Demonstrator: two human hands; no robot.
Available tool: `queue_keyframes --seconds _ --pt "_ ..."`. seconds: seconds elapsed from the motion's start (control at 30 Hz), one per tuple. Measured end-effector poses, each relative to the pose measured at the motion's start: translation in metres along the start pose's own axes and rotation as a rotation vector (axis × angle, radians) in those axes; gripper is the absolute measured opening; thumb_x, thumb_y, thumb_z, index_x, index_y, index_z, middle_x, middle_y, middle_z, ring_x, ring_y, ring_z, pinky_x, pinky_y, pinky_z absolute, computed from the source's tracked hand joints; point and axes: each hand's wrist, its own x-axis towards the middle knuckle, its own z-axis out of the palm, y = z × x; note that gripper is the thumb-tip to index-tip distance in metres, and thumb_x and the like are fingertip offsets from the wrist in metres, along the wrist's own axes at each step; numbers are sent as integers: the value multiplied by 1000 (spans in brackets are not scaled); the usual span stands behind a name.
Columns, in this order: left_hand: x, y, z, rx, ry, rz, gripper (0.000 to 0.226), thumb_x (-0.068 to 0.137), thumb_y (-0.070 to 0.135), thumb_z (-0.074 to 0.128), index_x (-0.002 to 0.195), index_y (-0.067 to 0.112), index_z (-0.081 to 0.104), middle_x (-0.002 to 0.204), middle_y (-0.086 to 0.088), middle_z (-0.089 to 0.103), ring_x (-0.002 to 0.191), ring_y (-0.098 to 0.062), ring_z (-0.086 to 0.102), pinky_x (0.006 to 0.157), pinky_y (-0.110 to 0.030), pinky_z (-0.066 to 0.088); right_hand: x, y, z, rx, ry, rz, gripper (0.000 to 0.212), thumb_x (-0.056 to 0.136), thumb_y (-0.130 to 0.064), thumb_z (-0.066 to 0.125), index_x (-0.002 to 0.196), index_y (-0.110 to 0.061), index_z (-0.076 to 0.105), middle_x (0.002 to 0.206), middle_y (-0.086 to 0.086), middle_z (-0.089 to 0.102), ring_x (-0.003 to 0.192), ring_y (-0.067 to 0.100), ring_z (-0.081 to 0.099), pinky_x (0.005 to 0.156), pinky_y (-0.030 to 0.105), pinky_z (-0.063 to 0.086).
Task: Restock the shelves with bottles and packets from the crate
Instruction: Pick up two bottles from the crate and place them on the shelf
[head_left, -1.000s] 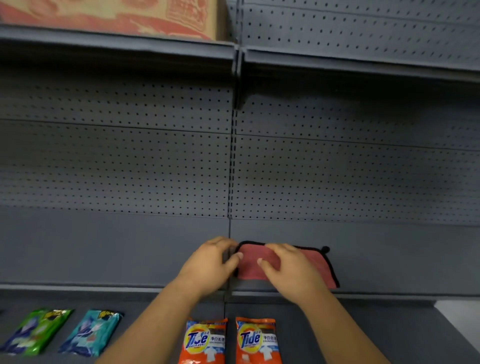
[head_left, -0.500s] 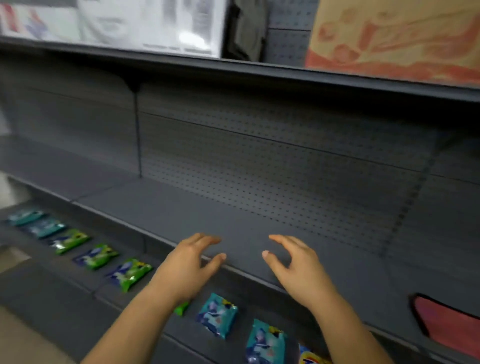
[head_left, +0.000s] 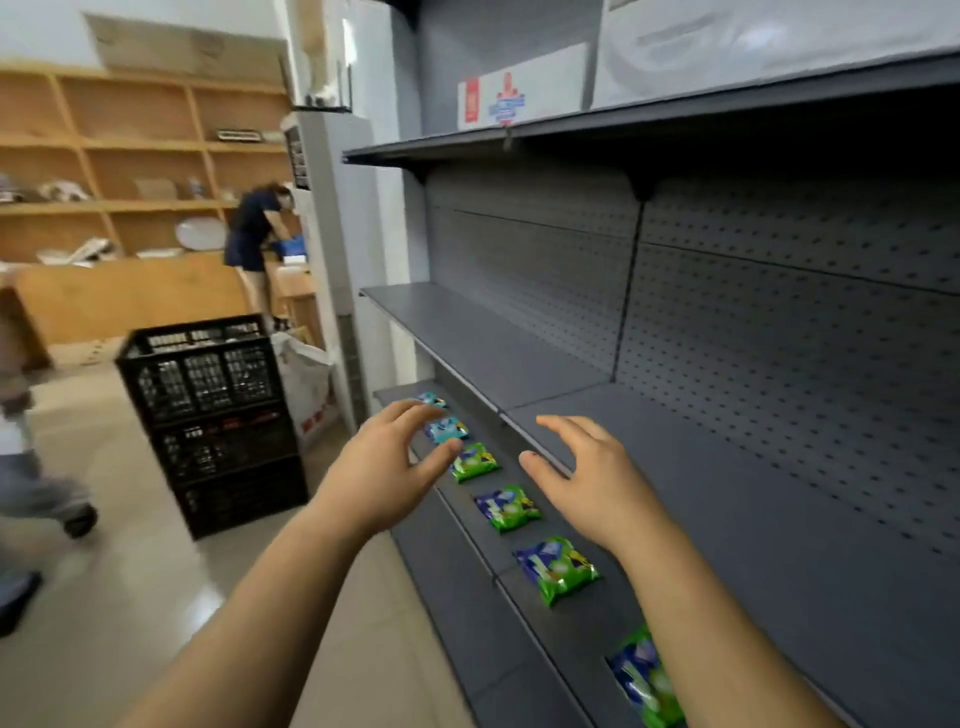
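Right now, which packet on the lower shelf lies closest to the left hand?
The green packet just beyond the left hand's thumb tip; the other green ones lie nearer the camera.

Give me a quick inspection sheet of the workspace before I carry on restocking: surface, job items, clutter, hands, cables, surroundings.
Surface: grey metal shelves with a perforated back panel; the middle shelf shows nothing on it.
Job's things: green and teal packets lie flat in a row on the lower shelf; stacked black crates stand on the floor to the left.
Clutter: a white sack leans beside the crates.
Grippers: left hand and right hand both hold nothing, fingers spread, raised in front of the shelf edge.
Cables: nothing seen.
Surroundings: wooden shelving on the far wall; a person bends at a counter; boxes on the top shelf.
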Motion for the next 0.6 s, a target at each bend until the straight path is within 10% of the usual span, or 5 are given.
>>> queue_keyframes --seconds 0.6 --pt "108 -357 -79 29 180 -390 51 86 58 57 125 26 59 125 12 52 121 -12 48 104 -37 42 287 -157 283 20 -306 -241 51 92 -56 55 138 -34 49 143 -12 44 130 11 42 104 29 37"
